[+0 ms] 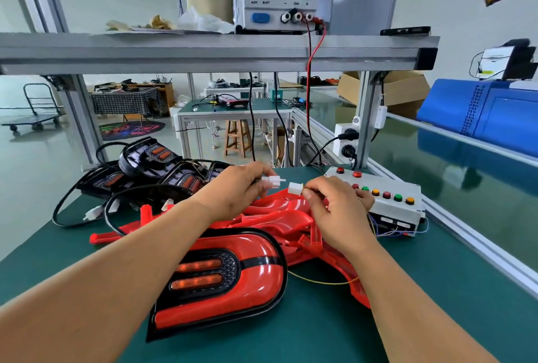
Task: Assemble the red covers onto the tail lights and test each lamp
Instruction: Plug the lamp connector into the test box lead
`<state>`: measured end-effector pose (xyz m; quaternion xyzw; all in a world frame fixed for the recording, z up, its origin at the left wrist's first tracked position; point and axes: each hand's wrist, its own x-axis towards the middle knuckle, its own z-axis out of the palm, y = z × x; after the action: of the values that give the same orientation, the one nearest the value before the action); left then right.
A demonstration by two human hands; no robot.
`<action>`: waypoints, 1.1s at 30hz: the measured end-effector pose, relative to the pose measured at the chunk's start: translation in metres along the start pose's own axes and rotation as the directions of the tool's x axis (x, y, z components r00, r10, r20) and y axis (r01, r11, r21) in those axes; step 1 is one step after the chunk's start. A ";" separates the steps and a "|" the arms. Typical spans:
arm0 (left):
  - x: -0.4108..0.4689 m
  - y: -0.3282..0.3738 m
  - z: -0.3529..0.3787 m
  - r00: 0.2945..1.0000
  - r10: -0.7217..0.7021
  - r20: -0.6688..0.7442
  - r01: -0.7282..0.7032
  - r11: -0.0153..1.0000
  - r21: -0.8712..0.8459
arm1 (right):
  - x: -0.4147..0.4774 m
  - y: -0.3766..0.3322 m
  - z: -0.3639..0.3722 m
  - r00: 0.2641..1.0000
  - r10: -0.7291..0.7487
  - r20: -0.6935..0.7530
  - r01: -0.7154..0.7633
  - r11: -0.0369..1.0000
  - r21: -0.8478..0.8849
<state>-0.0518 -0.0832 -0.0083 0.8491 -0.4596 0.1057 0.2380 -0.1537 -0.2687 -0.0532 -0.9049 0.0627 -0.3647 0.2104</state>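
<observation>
Centre of frame: the left hand pinches a white plug connector between thumb and fingertips. The right hand pinches a second white connector in the same manner. The two connectors face each other end to end, just apart, not mated.

Directly below the hands, loose red covers lie piled on the green bench mat. In the lower centre lies a tail light with red cover fitted, its two amber lenses facing up. At centre left, uncovered black tail lights lie stacked with their black cables.

Right of the right hand stands a white button box with red, green and yellow buttons. At top centre, a bench power supply sits on the shelf.
</observation>
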 end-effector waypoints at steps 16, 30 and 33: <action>0.007 0.001 0.007 0.999 -0.051 0.018 0.052 0.997 -0.049 | -0.005 -0.007 0.006 0.998 -0.041 -0.054 0.040 0.999 -0.003; 0.009 0.016 0.007 0.990 -0.069 0.121 0.064 0.997 0.046 | -0.006 -0.009 0.013 0.998 -0.071 0.001 0.071 0.997 -0.026; 0.010 0.018 0.009 0.991 -0.079 0.106 0.079 0.997 0.011 | -0.006 -0.012 0.016 0.998 -0.063 -0.015 0.063 0.998 -0.002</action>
<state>-0.0616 -0.1028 -0.0066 0.8718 -0.4372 0.0525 0.2144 -0.1478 -0.2512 -0.0623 -0.9037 0.0358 -0.3781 0.1977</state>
